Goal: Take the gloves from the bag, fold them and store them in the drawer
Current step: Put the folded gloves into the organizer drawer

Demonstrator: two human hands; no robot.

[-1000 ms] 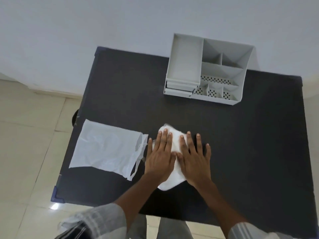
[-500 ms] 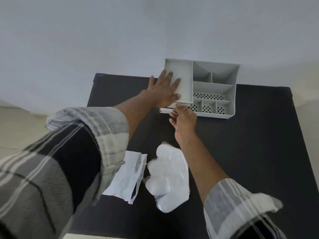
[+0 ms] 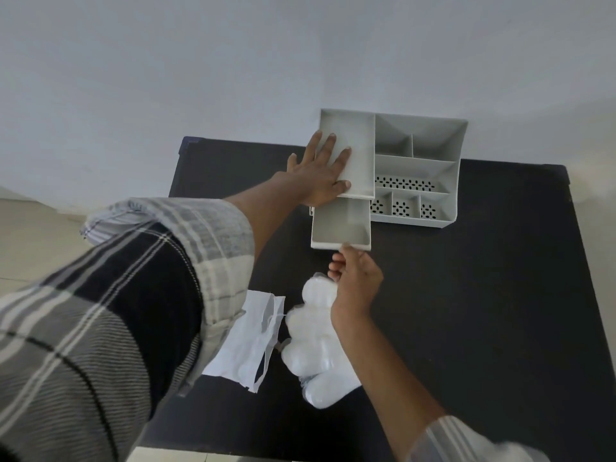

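Since half a second back, the drawer (image 3: 340,225) has slid out toward us from the grey organizer (image 3: 416,168); before, it sat nearly flush. Our left hand (image 3: 320,175) lies flat and open on the organizer's top tray, fingers spread, bracing the unit. Our right hand (image 3: 355,278) has its fingertips curled at the drawer's front lip, pinching or hooking it; the exact grip is hidden beneath the lip. The drawer looks empty.

Step in hand, as we judge it: opening the drawer, with folding apparently done. The folded gloves (image 3: 316,341) lie on the dark table (image 3: 483,295) as a white, translucent bundle, untouched, just below and left of our right wrist, near the drawer front. The bag (image 3: 246,335) lies flat just left of the gloves, partly under our left sleeve.

Next move, we reckon: let go of the lip, drop the right hand back onto the bundle, lift it without letting the fold spring open, and lay it inside the drawer. Left hand should hold the organizer steady.
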